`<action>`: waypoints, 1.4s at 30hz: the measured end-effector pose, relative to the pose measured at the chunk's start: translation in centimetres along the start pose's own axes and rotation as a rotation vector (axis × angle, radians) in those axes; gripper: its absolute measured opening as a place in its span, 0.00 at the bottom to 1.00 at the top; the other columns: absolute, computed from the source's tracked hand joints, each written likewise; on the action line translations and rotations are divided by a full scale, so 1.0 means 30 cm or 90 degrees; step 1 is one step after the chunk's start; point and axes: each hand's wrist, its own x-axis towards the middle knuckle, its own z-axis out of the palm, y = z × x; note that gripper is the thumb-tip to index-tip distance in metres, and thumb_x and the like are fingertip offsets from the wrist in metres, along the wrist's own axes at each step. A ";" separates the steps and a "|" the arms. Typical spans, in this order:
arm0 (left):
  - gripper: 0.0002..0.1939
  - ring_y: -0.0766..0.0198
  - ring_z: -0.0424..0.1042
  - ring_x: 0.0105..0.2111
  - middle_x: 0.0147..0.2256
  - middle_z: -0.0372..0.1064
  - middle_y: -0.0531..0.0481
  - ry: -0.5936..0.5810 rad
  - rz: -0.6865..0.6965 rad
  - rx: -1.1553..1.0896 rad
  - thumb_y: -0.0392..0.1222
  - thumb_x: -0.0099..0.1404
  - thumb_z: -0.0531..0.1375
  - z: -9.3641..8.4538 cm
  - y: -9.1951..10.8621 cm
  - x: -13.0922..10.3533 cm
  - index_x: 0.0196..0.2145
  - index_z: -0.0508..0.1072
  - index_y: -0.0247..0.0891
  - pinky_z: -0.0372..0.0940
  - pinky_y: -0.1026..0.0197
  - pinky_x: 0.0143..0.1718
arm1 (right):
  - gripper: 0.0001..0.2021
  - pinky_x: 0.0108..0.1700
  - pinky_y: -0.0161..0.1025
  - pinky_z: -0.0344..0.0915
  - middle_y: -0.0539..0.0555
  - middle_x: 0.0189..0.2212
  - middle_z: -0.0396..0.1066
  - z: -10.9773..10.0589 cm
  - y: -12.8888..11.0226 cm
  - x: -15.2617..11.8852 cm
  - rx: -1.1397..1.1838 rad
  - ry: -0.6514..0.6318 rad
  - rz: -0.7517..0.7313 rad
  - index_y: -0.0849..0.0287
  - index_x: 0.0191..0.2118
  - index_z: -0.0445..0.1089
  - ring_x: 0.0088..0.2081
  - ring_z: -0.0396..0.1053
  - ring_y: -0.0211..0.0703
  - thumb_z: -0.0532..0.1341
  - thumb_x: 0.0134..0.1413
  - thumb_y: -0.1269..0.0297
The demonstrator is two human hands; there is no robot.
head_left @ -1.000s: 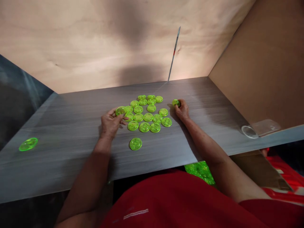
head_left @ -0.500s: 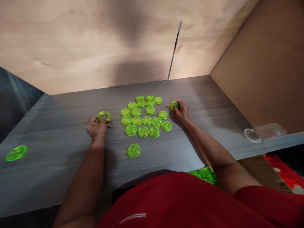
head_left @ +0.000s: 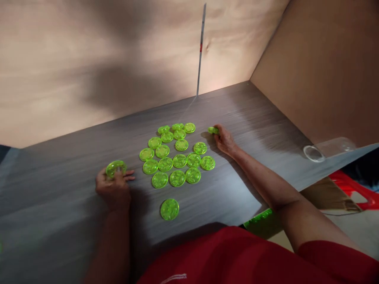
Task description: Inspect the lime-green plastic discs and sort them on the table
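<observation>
My left hand (head_left: 114, 187) pinches a translucent lime-green disc (head_left: 116, 169), thumb on its face, a little left of the group on the table. On the other side, my right hand (head_left: 224, 140) grips another green disc (head_left: 212, 130) by its edge; the fingers cover part of it. Between my hands, several similar round discs (head_left: 180, 160) lie in loose rows, many touching their neighbours. A single disc (head_left: 169, 209) lies apart, nearer to my body.
A clear plastic cup (head_left: 328, 150) lies on its side at the right of the grey table (head_left: 237, 189). Plywood walls (head_left: 154, 59) stand behind and at the right. A thin rod (head_left: 201, 47) rises at the back. Shiny green material (head_left: 259, 218) shows below the front edge.
The view has swung and tilted, so the table sits at a slant. The right hand's disc now appears more edge-on. Both hands keep their discs; the far-left disc is almost out of view.
</observation>
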 end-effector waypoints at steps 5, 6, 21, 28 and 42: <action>0.20 0.53 0.85 0.31 0.36 0.79 0.53 -0.013 -0.035 0.032 0.48 0.51 0.71 0.009 0.032 0.006 0.40 0.71 0.45 0.79 0.58 0.24 | 0.13 0.54 0.52 0.74 0.57 0.42 0.77 0.016 0.015 0.002 -0.021 -0.001 -0.011 0.50 0.50 0.71 0.45 0.74 0.54 0.61 0.59 0.66; 0.19 0.53 0.85 0.31 0.35 0.78 0.53 -0.007 -0.040 0.037 0.49 0.49 0.71 0.012 0.038 0.005 0.38 0.73 0.45 0.79 0.58 0.24 | 0.13 0.54 0.52 0.75 0.57 0.42 0.78 0.018 0.017 0.003 -0.025 -0.001 -0.011 0.50 0.50 0.71 0.46 0.74 0.55 0.61 0.60 0.66; 0.20 0.61 0.78 0.26 0.30 0.79 0.52 -0.017 -0.086 0.012 0.47 0.40 0.71 0.034 0.092 0.018 0.33 0.75 0.39 0.72 0.66 0.21 | 0.08 0.43 0.46 0.75 0.52 0.33 0.74 0.004 0.021 0.027 0.093 0.081 0.119 0.50 0.39 0.71 0.37 0.71 0.50 0.63 0.61 0.53; 0.18 0.60 0.79 0.26 0.29 0.78 0.53 0.020 -0.106 -0.044 0.48 0.44 0.70 0.038 0.122 0.018 0.32 0.74 0.38 0.73 0.63 0.19 | 0.07 0.40 0.44 0.73 0.50 0.29 0.71 0.004 0.020 0.022 0.153 0.099 0.146 0.49 0.35 0.66 0.35 0.70 0.49 0.61 0.54 0.55; 0.20 0.64 0.79 0.29 0.31 0.78 0.57 -0.046 -0.098 -0.103 0.37 0.44 0.73 -0.003 0.076 0.048 0.37 0.76 0.38 0.78 0.64 0.28 | 0.22 0.58 0.54 0.80 0.59 0.47 0.82 0.021 0.051 0.026 0.085 0.160 0.130 0.53 0.53 0.74 0.49 0.81 0.56 0.62 0.50 0.63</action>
